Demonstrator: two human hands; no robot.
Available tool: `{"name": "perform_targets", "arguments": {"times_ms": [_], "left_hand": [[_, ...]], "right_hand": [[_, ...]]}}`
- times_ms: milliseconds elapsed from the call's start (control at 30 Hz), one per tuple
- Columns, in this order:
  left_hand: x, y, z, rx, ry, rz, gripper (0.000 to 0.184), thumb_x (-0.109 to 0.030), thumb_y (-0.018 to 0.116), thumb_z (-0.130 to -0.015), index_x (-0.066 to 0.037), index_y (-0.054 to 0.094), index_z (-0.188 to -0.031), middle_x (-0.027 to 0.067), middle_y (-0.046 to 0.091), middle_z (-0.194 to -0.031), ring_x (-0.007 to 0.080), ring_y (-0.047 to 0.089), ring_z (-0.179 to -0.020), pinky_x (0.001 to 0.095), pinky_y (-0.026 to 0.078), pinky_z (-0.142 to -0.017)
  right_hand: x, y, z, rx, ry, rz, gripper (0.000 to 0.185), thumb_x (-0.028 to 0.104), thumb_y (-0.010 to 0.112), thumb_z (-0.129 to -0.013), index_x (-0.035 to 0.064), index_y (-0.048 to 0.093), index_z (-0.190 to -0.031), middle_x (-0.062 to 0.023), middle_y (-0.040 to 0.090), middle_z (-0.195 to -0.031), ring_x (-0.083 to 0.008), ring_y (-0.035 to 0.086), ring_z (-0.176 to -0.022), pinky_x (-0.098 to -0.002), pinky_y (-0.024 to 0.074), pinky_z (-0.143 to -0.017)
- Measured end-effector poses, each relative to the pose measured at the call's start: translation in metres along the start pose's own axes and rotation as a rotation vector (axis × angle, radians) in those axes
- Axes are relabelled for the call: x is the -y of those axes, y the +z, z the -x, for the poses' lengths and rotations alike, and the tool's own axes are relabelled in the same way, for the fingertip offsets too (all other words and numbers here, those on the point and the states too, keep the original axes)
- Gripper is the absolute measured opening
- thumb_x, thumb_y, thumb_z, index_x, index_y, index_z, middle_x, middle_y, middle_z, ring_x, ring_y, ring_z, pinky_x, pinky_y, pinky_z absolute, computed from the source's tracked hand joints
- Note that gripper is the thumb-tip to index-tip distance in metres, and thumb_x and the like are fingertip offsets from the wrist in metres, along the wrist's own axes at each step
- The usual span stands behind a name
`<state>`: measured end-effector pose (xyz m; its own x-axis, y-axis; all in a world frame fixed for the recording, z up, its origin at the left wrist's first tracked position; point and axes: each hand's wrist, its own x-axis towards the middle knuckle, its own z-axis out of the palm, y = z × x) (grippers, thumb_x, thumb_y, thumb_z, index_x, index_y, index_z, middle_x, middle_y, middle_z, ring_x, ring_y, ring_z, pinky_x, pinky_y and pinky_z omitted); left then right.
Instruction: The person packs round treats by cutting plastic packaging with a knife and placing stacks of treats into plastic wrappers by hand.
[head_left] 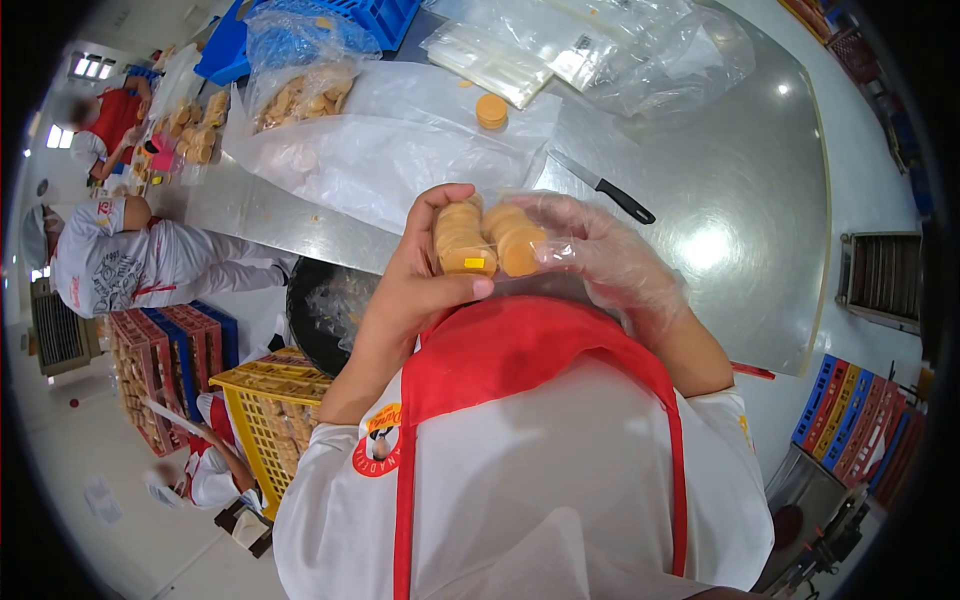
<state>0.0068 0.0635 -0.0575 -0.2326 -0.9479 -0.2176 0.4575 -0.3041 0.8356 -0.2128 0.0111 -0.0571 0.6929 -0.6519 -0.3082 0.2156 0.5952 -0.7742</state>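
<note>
Between my two hands is a clear plastic pack of round cookies (461, 235), stacked in two rows, with a small yellow sticker on its front. My bare left hand (412, 262) wraps the pack's left side, thumb along the lower edge. On the right side, my right hand (598, 245) in a clear plastic glove grips the same pack. Beyond them a short stack of round cookies (491, 111) stands on white plastic sheeting (400, 150). A knife with a black handle (626, 201) lies on the metal table (730, 190), to the right of the pack.
Flat clear bags (490, 60) lie at the table's far side. A bag of cookies (300, 98) sits beside a blue crate (375, 20). Below the table edge are a black bin (312, 335) and a yellow crate (245, 410). Several people are at the left.
</note>
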Motion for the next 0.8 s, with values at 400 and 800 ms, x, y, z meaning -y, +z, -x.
{"name": "perform_targets", "arguments": {"times_ms": [400,800], "left_hand": [[-0.001,-0.005,0.006,-0.047,0.088,-0.012,0.09,0.009,0.076,-0.062,-0.009,0.036,-0.141,0.0087,0.051,-0.116,0.0175,0.059,-0.097,0.0267,0.05,-0.083],[-0.019,-0.084,0.024,-0.234,0.468,0.004,0.091,-0.007,0.079,-0.061,-0.008,0.036,-0.142,0.0121,0.051,-0.129,0.0246,0.058,-0.095,0.0336,0.051,-0.079]], "right_hand": [[0.001,0.009,0.008,-0.103,-0.129,0.061,0.061,0.015,0.073,-0.082,-0.0033,0.05,-0.136,-0.0139,0.061,-0.123,-0.0214,0.059,-0.113,-0.037,0.0494,-0.099],[-0.003,-0.007,0.025,-0.559,-1.196,1.448,0.083,0.013,0.079,-0.064,0.0179,0.043,-0.139,-0.004,0.065,-0.122,-0.0312,0.051,-0.115,-0.0446,0.04,-0.1]]}}
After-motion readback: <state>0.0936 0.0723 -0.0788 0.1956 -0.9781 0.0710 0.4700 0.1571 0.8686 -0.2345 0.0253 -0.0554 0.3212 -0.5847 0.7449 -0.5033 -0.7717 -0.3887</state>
